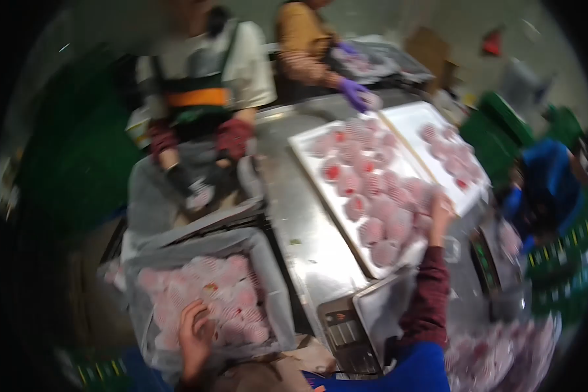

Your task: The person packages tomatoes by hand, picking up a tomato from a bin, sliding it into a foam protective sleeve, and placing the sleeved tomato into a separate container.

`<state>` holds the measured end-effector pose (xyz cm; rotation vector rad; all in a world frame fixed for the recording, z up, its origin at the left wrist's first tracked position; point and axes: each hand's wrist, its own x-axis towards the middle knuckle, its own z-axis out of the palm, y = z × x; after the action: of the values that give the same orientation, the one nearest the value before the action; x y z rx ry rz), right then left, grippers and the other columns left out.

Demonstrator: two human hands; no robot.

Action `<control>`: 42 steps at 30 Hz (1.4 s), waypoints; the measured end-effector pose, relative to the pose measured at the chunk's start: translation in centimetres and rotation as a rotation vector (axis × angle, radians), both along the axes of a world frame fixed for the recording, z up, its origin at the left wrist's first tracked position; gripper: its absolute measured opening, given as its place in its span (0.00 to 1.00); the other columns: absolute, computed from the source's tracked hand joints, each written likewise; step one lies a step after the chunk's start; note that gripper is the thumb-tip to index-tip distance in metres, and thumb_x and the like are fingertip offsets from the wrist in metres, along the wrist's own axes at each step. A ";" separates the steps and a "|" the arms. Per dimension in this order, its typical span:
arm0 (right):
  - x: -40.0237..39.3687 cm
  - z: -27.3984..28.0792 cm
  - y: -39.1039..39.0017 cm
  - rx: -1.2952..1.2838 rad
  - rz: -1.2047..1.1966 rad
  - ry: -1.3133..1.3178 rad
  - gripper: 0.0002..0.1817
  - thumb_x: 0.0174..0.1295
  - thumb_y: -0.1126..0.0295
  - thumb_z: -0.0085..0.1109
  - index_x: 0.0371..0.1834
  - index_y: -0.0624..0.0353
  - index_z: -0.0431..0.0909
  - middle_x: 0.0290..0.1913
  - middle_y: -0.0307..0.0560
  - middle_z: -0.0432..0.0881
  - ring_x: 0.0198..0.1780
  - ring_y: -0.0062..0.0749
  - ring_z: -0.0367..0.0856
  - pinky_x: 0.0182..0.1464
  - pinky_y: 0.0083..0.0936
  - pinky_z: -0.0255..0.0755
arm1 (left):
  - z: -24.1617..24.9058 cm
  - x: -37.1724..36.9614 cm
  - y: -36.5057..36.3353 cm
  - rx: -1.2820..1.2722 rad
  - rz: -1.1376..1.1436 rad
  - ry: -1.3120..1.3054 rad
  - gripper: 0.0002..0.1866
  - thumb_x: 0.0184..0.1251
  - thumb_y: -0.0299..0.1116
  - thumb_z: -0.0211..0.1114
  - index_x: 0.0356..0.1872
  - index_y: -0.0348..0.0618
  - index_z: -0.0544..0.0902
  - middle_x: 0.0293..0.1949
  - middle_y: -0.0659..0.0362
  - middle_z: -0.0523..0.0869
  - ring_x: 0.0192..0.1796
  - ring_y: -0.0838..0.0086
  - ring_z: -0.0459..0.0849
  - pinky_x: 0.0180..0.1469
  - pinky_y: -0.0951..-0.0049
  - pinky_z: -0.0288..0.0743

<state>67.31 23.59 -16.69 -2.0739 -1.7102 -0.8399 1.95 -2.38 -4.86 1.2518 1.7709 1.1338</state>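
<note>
My left hand [196,333] is over a crate [277,287] lined with grey plastic, its bent fingers apart above round fruit in pinkish foam nets [202,281]. No fruit shows in its grip. My right arm, in a dark red sleeve, stretches to the right side of a white tray [307,153]. That tray holds many foam-netted fruits [372,186], some showing red patches. My right hand [442,208] has its fingers curled on a netted fruit [424,195] there. Blur and the hand itself hide part of this grip. The kind of fruit cannot be made out.
A digital scale [346,333] stands at the table's near edge. A second white tray [447,157] holds more netted fruit. Co-workers stand across the table, one with purple gloves [354,95]; another is at the right. Bagged netted fruit [503,356] lies lower right.
</note>
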 end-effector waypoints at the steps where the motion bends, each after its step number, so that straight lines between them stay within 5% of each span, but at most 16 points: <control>1: 2.9 0.1 0.9 -0.198 -0.108 0.165 0.22 0.78 0.70 0.47 0.72 0.59 0.72 0.66 0.52 0.79 0.66 0.47 0.76 0.70 0.43 0.67 | -0.7 -0.6 -0.8 -0.022 -0.007 0.010 0.19 0.68 0.20 0.66 0.60 0.38 0.80 0.66 0.51 0.76 0.65 0.63 0.80 0.62 0.63 0.79; 2: 8.3 -3.8 2.6 -0.100 -0.033 0.317 0.26 0.74 0.69 0.54 0.74 0.59 0.69 0.67 0.53 0.78 0.66 0.49 0.76 0.70 0.44 0.68 | -1.2 -1.6 -1.7 -0.048 -0.008 0.022 0.18 0.68 0.22 0.67 0.59 0.39 0.80 0.64 0.51 0.78 0.63 0.63 0.81 0.61 0.64 0.80; 3: 12.0 -6.6 3.4 -0.065 -0.090 0.249 0.20 0.78 0.60 0.48 0.64 0.58 0.79 0.65 0.55 0.80 0.63 0.52 0.79 0.64 0.44 0.73 | -1.6 -2.3 -2.7 -0.029 -0.023 0.188 0.18 0.67 0.24 0.68 0.58 0.39 0.80 0.63 0.51 0.79 0.62 0.62 0.82 0.59 0.64 0.81; 4: 15.2 -9.7 3.6 -0.012 -0.006 -0.109 0.22 0.77 0.56 0.49 0.64 0.60 0.78 0.65 0.59 0.79 0.62 0.55 0.79 0.65 0.45 0.73 | -1.6 -2.6 -3.5 -0.025 -0.052 0.352 0.19 0.67 0.25 0.70 0.58 0.39 0.81 0.61 0.51 0.81 0.61 0.61 0.83 0.58 0.65 0.82; 6: 17.7 -10.4 2.6 -0.464 0.078 0.547 0.23 0.76 0.58 0.48 0.62 0.64 0.77 0.62 0.61 0.79 0.60 0.60 0.78 0.62 0.51 0.72 | -0.8 -2.6 -4.1 -0.088 -0.019 0.292 0.20 0.65 0.28 0.72 0.58 0.40 0.81 0.59 0.52 0.82 0.59 0.59 0.83 0.56 0.65 0.81; 7: 21.1 -14.4 1.9 -0.353 0.054 -0.124 0.23 0.76 0.58 0.44 0.60 0.65 0.78 0.57 0.62 0.81 0.55 0.61 0.80 0.59 0.52 0.72 | -0.6 -2.9 -4.4 -0.096 0.037 0.305 0.20 0.65 0.28 0.72 0.58 0.40 0.81 0.59 0.52 0.82 0.59 0.59 0.83 0.56 0.65 0.81; 10: 11.8 -7.2 -0.7 -0.269 -0.293 0.690 0.25 0.74 0.57 0.45 0.57 0.68 0.82 0.54 0.65 0.85 0.55 0.61 0.82 0.60 0.50 0.72 | -1.1 -3.7 -4.5 -0.089 0.033 0.314 0.19 0.65 0.27 0.70 0.57 0.39 0.81 0.58 0.51 0.82 0.58 0.57 0.83 0.56 0.64 0.80; 14: 12.5 -6.3 -1.3 -0.406 -0.183 0.681 0.28 0.74 0.53 0.51 0.66 0.64 0.80 0.61 0.66 0.82 0.63 0.61 0.78 0.64 0.47 0.71 | -3.8 -7.8 -3.9 -0.083 0.111 0.386 0.19 0.66 0.26 0.68 0.58 0.36 0.80 0.60 0.47 0.81 0.60 0.50 0.82 0.61 0.60 0.77; 16: 9.9 -5.0 -2.0 -0.186 -0.181 0.490 0.27 0.73 0.55 0.54 0.66 0.65 0.80 0.61 0.66 0.82 0.63 0.60 0.79 0.62 0.45 0.72 | -5.7 -11.2 -2.6 -0.111 0.121 0.450 0.21 0.65 0.25 0.67 0.59 0.35 0.79 0.62 0.45 0.80 0.62 0.48 0.80 0.63 0.58 0.75; 21: -2.0 -0.5 -5.0 0.046 0.202 0.747 0.17 0.78 0.69 0.53 0.63 0.66 0.80 0.58 0.51 0.85 0.57 0.36 0.81 0.58 0.30 0.74 | -9.1 -18.2 2.5 0.001 0.043 0.935 0.28 0.59 0.20 0.64 0.64 0.37 0.77 0.71 0.42 0.71 0.74 0.44 0.67 0.74 0.55 0.64; 31: -23.4 6.3 -11.0 -0.129 0.507 1.069 0.09 0.75 0.77 0.53 0.52 0.67 0.81 0.48 0.46 0.85 0.50 0.28 0.82 0.53 0.25 0.76 | -12.2 -23.7 5.7 -0.051 -0.122 1.281 0.30 0.59 0.23 0.63 0.66 0.54 0.79 0.71 0.43 0.70 0.73 0.49 0.68 0.72 0.57 0.65; 34: -30.3 7.9 -11.3 -0.211 0.594 1.087 0.09 0.73 0.80 0.53 0.50 0.68 0.81 0.46 0.46 0.84 0.48 0.29 0.83 0.53 0.25 0.76 | -8.7 -22.0 5.9 -0.184 -0.081 1.008 0.27 0.64 0.26 0.63 0.65 0.54 0.80 0.69 0.44 0.71 0.68 0.47 0.73 0.69 0.53 0.67; 36: -35.2 8.8 -12.1 -0.287 0.760 1.127 0.09 0.71 0.83 0.53 0.50 0.68 0.81 0.45 0.47 0.84 0.48 0.29 0.83 0.52 0.25 0.76 | -8.2 -21.0 5.4 -0.166 0.134 0.405 0.21 0.73 0.30 0.62 0.66 0.52 0.78 0.68 0.47 0.74 0.67 0.52 0.76 0.67 0.51 0.71; 37: -37.6 9.5 -12.6 -0.380 0.807 1.119 0.10 0.69 0.83 0.56 0.51 0.67 0.82 0.47 0.48 0.84 0.49 0.30 0.83 0.54 0.24 0.76 | -8.5 -20.3 4.5 -0.168 0.125 0.400 0.21 0.73 0.30 0.62 0.66 0.52 0.78 0.68 0.47 0.74 0.67 0.52 0.76 0.67 0.51 0.71; 39: -42.8 9.9 -13.6 -0.515 0.966 1.164 0.13 0.65 0.82 0.61 0.53 0.65 0.82 0.52 0.49 0.84 0.53 0.33 0.83 0.56 0.25 0.75 | -9.4 -18.4 2.1 0.078 0.075 -1.010 0.19 0.78 0.35 0.61 0.66 0.49 0.76 0.65 0.52 0.78 0.67 0.59 0.79 0.66 0.53 0.76; 42: -49.9 11.8 -14.7 -0.617 1.235 1.145 0.18 0.59 0.80 0.68 0.55 0.63 0.83 0.56 0.50 0.83 0.59 0.41 0.81 0.60 0.31 0.75 | -4.5 -11.8 1.6 0.008 0.170 -1.251 0.24 0.84 0.39 0.53 0.73 0.41 0.67 0.66 0.54 0.79 0.70 0.62 0.78 0.70 0.53 0.74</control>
<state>17.42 8.85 -4.90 -0.8272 -1.9648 1.0991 -9.83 -0.82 -9.41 0.1844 0.8844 1.5134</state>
